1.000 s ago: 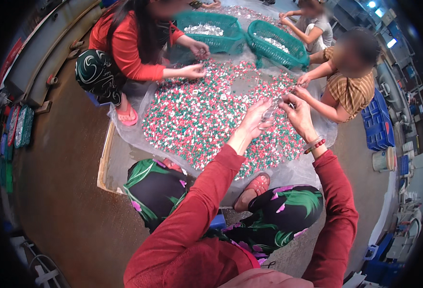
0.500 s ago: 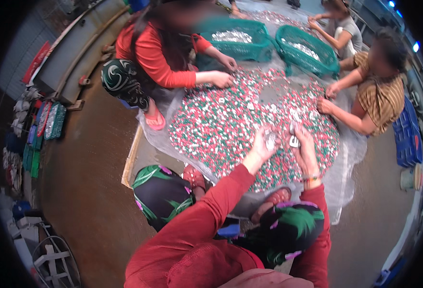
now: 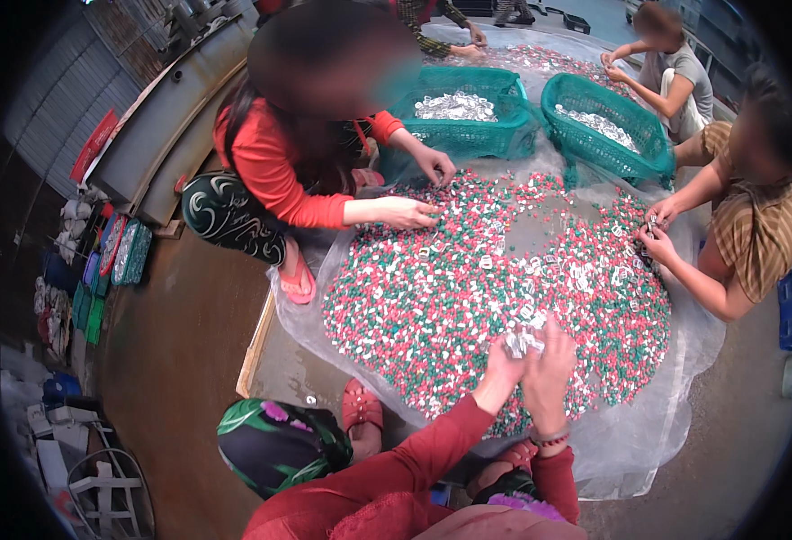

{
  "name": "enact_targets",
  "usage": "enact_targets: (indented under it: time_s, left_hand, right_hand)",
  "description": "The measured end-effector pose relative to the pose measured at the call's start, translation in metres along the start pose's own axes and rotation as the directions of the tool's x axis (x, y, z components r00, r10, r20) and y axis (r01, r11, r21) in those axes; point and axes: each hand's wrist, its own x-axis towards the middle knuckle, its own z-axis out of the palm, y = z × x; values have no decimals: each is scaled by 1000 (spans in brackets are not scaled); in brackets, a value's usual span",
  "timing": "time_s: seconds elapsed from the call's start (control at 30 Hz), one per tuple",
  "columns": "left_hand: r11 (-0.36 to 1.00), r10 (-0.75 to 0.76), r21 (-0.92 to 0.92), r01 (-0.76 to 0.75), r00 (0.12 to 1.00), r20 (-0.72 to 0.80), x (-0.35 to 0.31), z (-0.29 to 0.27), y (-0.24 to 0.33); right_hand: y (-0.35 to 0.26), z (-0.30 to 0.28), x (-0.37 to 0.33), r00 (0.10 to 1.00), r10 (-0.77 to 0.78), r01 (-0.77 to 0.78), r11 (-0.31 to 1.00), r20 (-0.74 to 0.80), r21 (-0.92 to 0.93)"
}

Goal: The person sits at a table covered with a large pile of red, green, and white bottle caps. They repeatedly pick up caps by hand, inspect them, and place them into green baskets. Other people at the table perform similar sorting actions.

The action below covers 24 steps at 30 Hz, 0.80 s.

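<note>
Low over a spread of small red, green and white pellets, my two hands meet. My left hand is closed around a cluster of silver buckle-like pieces. Against its right side, my right hand has its fingers stretched upward, touching the cluster; its thumb is hidden and the fingertips are slightly blurred. More silver pieces lie on the pellets beyond my hands. The pellets rest on a translucent plastic sheet.
Two green mesh-lined baskets hold silver pieces at the back. A co-worker in an orange top reaches in from the left, another in a striped shirt from the right. Others work farther back. A wooden strip edges the left side.
My hands, apart half a second ago, have come together, my right hand moving in against the silver pieces in my left. The view has shifted, so the scene sits differently.
</note>
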Motion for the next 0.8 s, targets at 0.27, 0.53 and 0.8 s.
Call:
enact_targets:
  time_s: [0.27, 0.53, 0.8]
  left_hand:
    - [948, 306, -210, -241, 872, 382, 111, 339, 184]
    - [-45, -309, 957, -285, 915, 258, 102, 167, 129]
    - [-807, -561, -160, -568, 655, 507, 103, 30, 48]
  right_hand:
    - [109, -23, -14, 891, 401, -280, 853, -211, 440]
    - [120, -46, -20, 883, 408, -332, 893, -233, 303]
    - [131, 6, 3, 963, 266, -268, 953, 32, 141]
